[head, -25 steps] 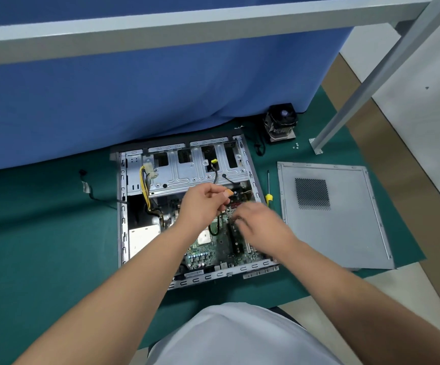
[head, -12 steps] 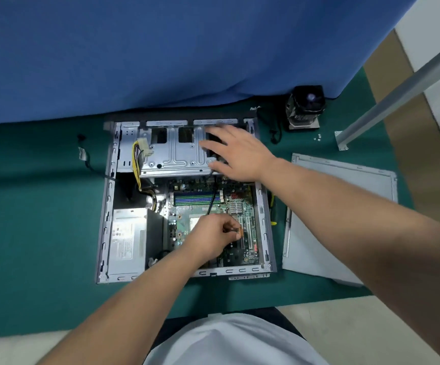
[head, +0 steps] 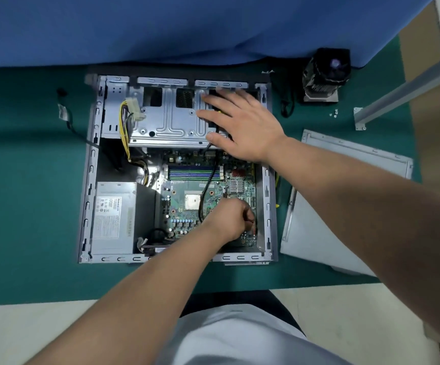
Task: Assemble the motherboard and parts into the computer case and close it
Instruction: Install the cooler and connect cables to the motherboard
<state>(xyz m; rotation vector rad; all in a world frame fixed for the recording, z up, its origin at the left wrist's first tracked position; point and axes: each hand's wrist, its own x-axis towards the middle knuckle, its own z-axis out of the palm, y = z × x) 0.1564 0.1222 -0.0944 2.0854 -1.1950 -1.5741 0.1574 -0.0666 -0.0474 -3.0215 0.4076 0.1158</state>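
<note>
Open computer case (head: 92, 180) laid flat on the green mat (head: 29, 206).
Inside it, the motherboard (head: 187, 206) is seated; fingers of the left hand (head: 229, 219) are curled at its right edge, contents unclear, while the right hand (head: 242, 122) is spread flat on the drive cage (head: 166, 125).

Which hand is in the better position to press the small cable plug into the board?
Left. The left hand already pinches something small low on the motherboard, at the black cable's end. The right hand lies flat on the drive cage, farther away.

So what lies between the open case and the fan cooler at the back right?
Head view: between the case and the cooler lies a looped black cable on the green mat.
</note>
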